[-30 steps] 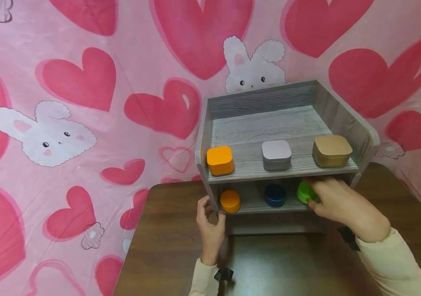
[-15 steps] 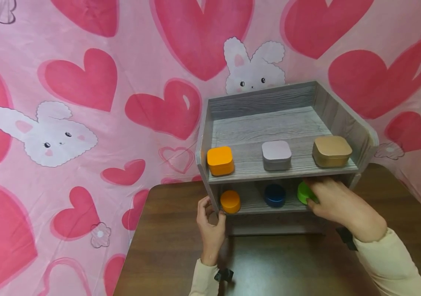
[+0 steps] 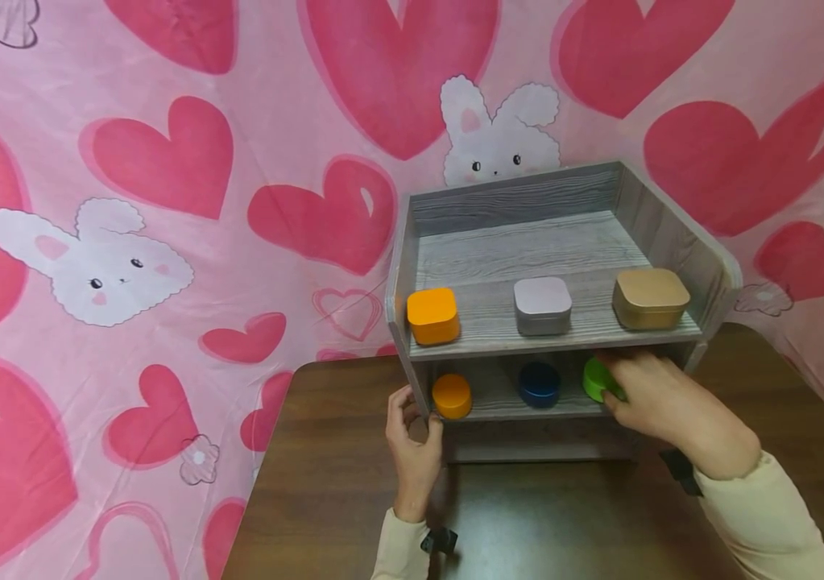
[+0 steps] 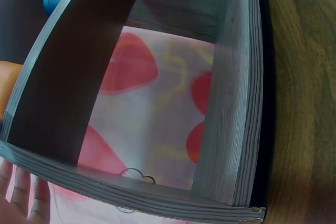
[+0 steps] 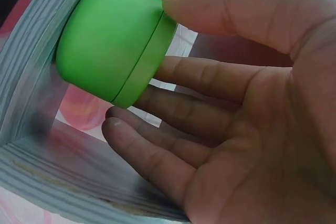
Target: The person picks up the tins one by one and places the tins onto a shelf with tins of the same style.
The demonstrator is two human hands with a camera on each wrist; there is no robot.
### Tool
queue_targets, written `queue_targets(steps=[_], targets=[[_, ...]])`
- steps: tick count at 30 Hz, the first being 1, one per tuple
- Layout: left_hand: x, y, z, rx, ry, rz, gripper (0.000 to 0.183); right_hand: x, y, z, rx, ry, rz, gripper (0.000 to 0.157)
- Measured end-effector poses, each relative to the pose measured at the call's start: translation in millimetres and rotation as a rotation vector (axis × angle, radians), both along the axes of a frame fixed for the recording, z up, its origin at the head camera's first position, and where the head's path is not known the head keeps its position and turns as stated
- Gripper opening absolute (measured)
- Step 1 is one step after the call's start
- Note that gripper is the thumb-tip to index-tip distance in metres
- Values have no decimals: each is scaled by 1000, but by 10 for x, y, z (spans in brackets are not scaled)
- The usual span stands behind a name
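My right hand [image 3: 661, 403] reaches into the lower level of a grey wood-grain shelf unit [image 3: 520, 246]. It holds a green round tin [image 5: 110, 35] by the lid end, near the right of that level. In the right wrist view the thumb presses the tin's rim and the fingers lie under its other side. My left hand [image 3: 415, 455] grips the unit's left side panel, thumb at the front edge and fingers on the outside. Close to that thumb stands an orange round tin [image 3: 451, 395]. A dark blue round tin [image 3: 540, 384] sits mid-shelf.
Along the upper level's front stand an orange square tin [image 3: 432, 315], a silver square tin [image 3: 542, 305] and a gold square tin [image 3: 651, 299]. The unit rests on a brown wooden table [image 3: 332, 483] before a pink heart-patterned backdrop [image 3: 274, 105].
Both hands keep their places on the unit and the green tin. The whole head view has shifted very slightly.
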State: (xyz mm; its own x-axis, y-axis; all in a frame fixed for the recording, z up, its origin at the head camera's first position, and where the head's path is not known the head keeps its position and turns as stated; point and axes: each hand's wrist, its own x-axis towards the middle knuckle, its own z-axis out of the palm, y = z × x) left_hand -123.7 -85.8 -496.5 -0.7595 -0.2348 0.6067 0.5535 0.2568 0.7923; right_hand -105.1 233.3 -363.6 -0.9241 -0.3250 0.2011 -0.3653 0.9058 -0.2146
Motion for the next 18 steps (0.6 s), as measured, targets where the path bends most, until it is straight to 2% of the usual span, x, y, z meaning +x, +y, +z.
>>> queue_targets(steps=[7,12,18], targets=[[-11,-5,-16,-7,11,4,57,20,5,5,-8,9,7,28],[0,-4,-31,-5,27,6,56,60,16,23,-18,61,43,33],[44,-31,48,-29,36,24,55,165,3,51,-16,133,53,50]])
